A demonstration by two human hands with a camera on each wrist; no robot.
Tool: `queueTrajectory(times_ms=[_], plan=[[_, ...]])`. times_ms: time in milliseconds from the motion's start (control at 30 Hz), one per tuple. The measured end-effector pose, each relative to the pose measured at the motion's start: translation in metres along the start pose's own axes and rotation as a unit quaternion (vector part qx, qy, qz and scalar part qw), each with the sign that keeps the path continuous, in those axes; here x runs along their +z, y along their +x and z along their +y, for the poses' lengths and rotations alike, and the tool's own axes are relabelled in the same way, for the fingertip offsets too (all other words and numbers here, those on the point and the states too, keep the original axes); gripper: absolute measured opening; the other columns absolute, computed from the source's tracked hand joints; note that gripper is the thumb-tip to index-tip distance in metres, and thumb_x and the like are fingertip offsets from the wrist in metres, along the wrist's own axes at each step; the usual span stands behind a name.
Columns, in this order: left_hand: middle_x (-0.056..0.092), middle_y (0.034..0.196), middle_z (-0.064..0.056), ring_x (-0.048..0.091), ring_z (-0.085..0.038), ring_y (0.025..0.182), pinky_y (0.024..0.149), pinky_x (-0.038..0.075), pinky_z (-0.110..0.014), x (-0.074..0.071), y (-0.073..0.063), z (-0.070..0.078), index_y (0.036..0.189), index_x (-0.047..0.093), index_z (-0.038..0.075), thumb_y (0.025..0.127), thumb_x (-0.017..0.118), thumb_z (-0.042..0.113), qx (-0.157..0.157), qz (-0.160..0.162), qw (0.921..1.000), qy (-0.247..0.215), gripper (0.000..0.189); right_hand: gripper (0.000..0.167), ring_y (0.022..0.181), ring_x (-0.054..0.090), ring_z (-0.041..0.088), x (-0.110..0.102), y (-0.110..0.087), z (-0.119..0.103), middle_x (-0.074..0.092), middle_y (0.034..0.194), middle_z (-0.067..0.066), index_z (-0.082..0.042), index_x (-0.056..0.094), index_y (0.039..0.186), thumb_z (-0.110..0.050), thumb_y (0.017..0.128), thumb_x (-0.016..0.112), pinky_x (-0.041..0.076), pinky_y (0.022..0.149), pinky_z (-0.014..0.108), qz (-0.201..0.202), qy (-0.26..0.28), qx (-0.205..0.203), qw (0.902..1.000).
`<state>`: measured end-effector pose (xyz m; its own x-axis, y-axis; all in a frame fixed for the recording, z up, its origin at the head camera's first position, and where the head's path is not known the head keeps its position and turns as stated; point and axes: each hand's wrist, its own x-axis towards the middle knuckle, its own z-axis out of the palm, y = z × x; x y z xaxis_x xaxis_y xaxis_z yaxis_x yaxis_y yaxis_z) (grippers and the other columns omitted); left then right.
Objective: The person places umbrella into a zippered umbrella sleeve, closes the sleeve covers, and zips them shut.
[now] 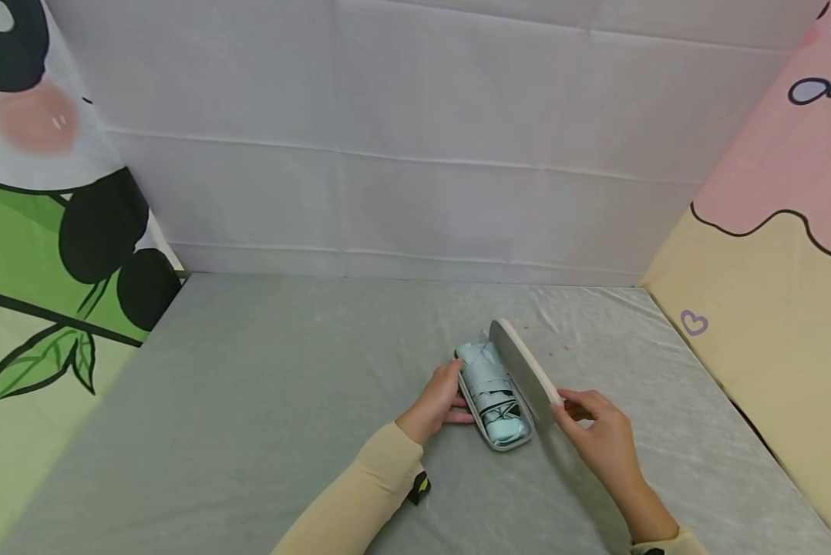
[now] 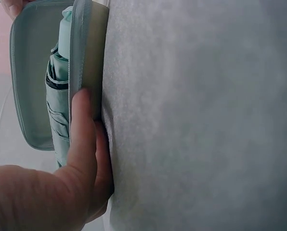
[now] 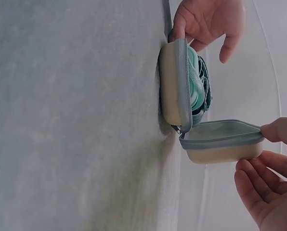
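A beige zip case (image 3: 170,84) with a grey zip edge lies on the cloth with its lid (image 1: 526,366) raised on the right side. Inside its base sits a folded light-teal umbrella (image 1: 488,385) with a dark pattern; a teal wrist cord (image 3: 195,79) shows at its end. My left hand (image 1: 439,401) rests against the left side of the base, its fingers fairly straight along the wall in the left wrist view. With thumb and fingertips, my right hand (image 1: 599,432) pinches the lid's rim and holds it nearly upright.
Grey cloth (image 1: 249,401) covers the table. A white fabric wall (image 1: 415,154) stands at the back, with a cartoon panel (image 1: 55,231) on the left and a pink and yellow panel (image 1: 769,270) on the right. Small crumbs (image 1: 560,349) lie beyond the lid.
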<state>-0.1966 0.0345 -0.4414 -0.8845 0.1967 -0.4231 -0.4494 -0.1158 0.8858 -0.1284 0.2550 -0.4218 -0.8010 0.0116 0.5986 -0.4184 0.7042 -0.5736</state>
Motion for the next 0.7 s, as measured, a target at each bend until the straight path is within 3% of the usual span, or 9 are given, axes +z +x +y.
queueTrajectory(times_ms=[700], plan=[[0.045, 0.113, -0.023, 0.054, -0.036, 0.088, 0.063, 0.054, -0.044, -0.0004, 0.0001, -0.0006, 0.142, 0.023, 0.001, 0.097, 0.035, 0.037, 0.002, 0.002, 1.0000, 0.002, 0.059, 0.025, 0.064, 0.058, 0.005, 0.0027, -0.0023, -0.0065, 0.062, 0.074, -0.003, 0.000, 0.072, 0.091, 0.004, 0.068, 0.079, 0.046, 0.058, 0.015, -0.008, -0.008, -0.001, 0.9999]])
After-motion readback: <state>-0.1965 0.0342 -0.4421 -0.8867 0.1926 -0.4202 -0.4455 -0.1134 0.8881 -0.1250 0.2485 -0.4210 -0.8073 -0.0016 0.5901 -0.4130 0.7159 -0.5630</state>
